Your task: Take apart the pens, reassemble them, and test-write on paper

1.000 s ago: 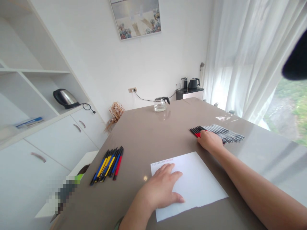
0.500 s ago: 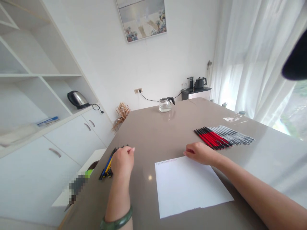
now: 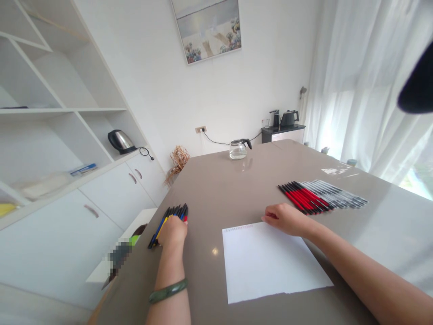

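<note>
We have a sheet of paper [image 3: 270,266] before us on the table [image 3: 209,189]; a bunch of pens [image 3: 174,212] lies left of it, partly under our left hand [image 3: 173,232]; a row of pens [image 3: 321,196] lies beyond our right hand [image 3: 284,219]. Behind these we see a jug [image 3: 238,152] near the table's far edge; a kettle [image 3: 122,141], in shelving [image 3: 101,109] at left.

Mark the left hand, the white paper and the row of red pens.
Left hand [image 3: 172,231]: head view, back of the hand.
White paper [image 3: 269,264]: head view, blank middle.
Row of red pens [image 3: 303,197]: head view, red barrels mid-row.
</note>
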`<action>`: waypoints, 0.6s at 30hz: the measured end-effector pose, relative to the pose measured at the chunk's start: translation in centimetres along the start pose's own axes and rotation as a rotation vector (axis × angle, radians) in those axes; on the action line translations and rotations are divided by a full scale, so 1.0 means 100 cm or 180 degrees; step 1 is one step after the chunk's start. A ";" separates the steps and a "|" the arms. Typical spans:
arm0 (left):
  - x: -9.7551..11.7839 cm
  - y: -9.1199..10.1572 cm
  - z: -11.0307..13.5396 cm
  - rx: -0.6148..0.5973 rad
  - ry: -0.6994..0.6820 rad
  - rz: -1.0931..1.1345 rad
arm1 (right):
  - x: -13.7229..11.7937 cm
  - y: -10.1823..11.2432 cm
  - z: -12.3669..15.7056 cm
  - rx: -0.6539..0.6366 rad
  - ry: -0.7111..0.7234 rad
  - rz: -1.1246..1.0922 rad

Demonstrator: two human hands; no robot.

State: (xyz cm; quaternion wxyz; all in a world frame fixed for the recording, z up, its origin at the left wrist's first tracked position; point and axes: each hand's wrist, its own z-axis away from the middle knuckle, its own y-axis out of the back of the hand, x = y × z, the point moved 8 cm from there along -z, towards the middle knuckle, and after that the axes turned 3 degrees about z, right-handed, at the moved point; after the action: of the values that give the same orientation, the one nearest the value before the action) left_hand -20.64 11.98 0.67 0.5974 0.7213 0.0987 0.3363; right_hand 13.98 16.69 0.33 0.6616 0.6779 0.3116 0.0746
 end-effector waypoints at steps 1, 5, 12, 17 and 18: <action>-0.001 -0.001 0.000 -0.0026 0.0054 0.0015 | 0.000 0.000 0.000 -0.0006 -0.0003 -0.0015; 0.001 -0.003 0.002 -0.0171 0.0133 0.0204 | -0.002 -0.001 -0.001 -0.0010 -0.0011 -0.0072; 0.079 -0.018 0.050 -0.0629 -0.0857 0.1597 | -0.037 0.000 0.005 -0.0136 0.0039 -0.0980; 0.135 -0.043 0.098 -0.1618 -0.1400 0.3482 | -0.077 -0.013 0.013 -0.0565 0.0216 -0.1797; 0.140 -0.047 0.104 -0.1831 -0.1437 0.3799 | -0.079 -0.016 0.014 -0.0618 0.0211 -0.1837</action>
State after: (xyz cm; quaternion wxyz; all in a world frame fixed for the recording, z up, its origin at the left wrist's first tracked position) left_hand -2.61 12.56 0.85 0.4837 0.5177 -0.5337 0.4617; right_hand 7.86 11.27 1.14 0.7066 0.4923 0.5042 -0.0649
